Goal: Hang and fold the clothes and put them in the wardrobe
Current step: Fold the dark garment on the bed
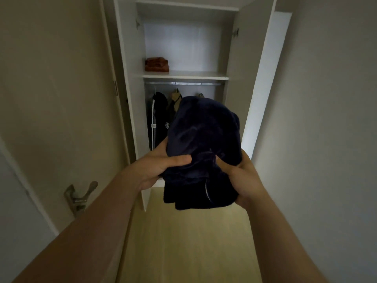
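Note:
A folded dark navy garment is held out in front of me at chest height. My left hand grips its left side, thumb laid across the top. My right hand grips its right side, fingers curled under. Straight ahead the white wardrobe stands with both doors open. On its shelf at the left lies a folded rust-orange garment. Below the shelf, a dark jacket and a tan garment hang on the rail; the bundle hides the rest.
The open right wardrobe door and the left one frame the opening. A room door with a metal handle is at my lower left. Light wooden floor lies between me and the wardrobe.

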`<state>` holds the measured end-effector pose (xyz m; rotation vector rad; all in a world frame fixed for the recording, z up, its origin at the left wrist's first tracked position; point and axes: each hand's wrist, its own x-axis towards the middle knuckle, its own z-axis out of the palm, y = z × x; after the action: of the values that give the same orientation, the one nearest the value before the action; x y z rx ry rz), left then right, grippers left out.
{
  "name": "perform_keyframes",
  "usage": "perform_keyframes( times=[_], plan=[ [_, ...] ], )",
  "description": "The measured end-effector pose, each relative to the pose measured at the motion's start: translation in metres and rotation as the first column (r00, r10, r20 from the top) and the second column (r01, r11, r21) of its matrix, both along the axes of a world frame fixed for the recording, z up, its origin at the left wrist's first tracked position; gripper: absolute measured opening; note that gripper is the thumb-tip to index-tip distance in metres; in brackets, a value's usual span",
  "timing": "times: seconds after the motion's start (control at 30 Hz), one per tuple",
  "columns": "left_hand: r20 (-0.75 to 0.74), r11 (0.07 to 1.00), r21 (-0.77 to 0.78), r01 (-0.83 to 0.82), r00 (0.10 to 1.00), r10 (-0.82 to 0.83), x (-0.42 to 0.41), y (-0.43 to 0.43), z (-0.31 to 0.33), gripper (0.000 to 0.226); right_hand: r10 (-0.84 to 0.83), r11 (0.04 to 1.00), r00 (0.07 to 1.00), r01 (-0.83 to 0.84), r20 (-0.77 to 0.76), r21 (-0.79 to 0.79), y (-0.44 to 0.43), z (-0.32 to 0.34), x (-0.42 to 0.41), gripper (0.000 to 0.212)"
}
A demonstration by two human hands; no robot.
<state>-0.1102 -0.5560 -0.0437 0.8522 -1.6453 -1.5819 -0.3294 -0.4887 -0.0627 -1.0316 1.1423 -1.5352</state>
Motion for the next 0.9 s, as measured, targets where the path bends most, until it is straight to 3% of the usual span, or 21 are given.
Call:
perform_keyframes(
  times=[0.23, 0.5, 0.73, 0.9],
  plan=[
    [0.039, 0.997, -0.019, -0.069, 0.997, 0.069, -0.039, -0.176, 0.02, 0.089, 0.098, 0.995, 0.995, -0.098, -0.019, -0.001, -0.189, 0.023, -0.061, 0.072],
    [-0.07, 0.956, -0.007, -0.292, 0.954, 0.291, -0.069, -0.357, 0.044, 0.081, 0.143, 0.989, 0.99, -0.143, -0.017, -0.047, -0.388, 0.051, -0.085, 0.093],
    [-0.282, 0.88, 0.009, -0.476, 0.843, 0.459, -0.092, -0.539, 0.042, 0.086, 0.148, 0.977, 0.989, -0.145, 0.013, -0.159, -0.562, 0.055, -0.097, 0.084],
    [-0.333, 0.886, 0.019, -0.464, 0.832, 0.443, -0.107, -0.69, 0.068, 0.069, 0.166, 0.96, 0.986, -0.154, 0.031, -0.236, -0.698, 0.085, -0.108, 0.078]
  ],
)
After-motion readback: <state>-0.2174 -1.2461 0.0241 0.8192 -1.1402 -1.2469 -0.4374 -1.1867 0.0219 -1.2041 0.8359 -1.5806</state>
